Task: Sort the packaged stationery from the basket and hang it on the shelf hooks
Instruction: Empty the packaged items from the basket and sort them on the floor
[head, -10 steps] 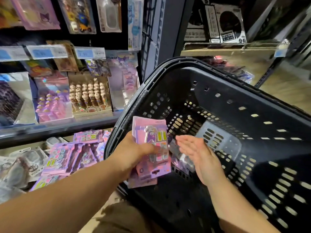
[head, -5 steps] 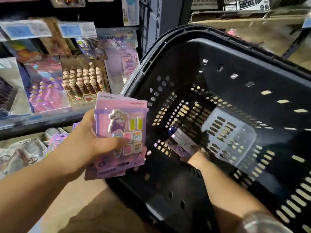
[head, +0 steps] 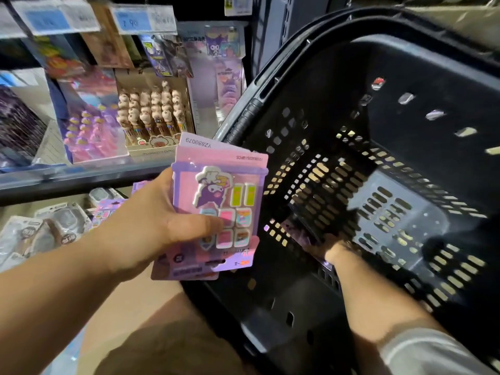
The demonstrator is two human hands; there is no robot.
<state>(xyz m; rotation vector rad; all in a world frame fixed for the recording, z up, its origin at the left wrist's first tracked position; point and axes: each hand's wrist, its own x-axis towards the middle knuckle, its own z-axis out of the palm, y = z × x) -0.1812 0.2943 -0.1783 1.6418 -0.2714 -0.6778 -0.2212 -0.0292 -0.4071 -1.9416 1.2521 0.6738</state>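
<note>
Stationery packs, a small stack of pink and purple blister cards, are held in the left hand just outside the near-left rim of the basket. The thumb lies across the front card and the fingers are curled out of sight behind. The cards are held upside down, with the printed code at the top and the hang-holes at the lower end. The stack's right edge overlaps the basket rim in this view; whether they touch cannot be told.

The right hand is down at the basket's floor, near its left inner corner, against a dark purplish pack lying there. Blur and shadow hide the fingers, so I cannot tell whether they grip that pack or only touch it.

The basket is black plastic with slotted walls and floor, tipped toward the camera. Its wide mouth leaves open room above the right forearm, and its handle lies folded along the left rim.

Left of the basket, a shelf runs behind the left hand. It carries a display box of character-topped pens with a box of pink pens beside it. Price labels hang above, with carded goods behind them. Below the shelf, more packaged goods lie on a lower level. A knee in brown fabric sits close by the basket's near wall, and a grey sleeve covers the right upper arm.
</note>
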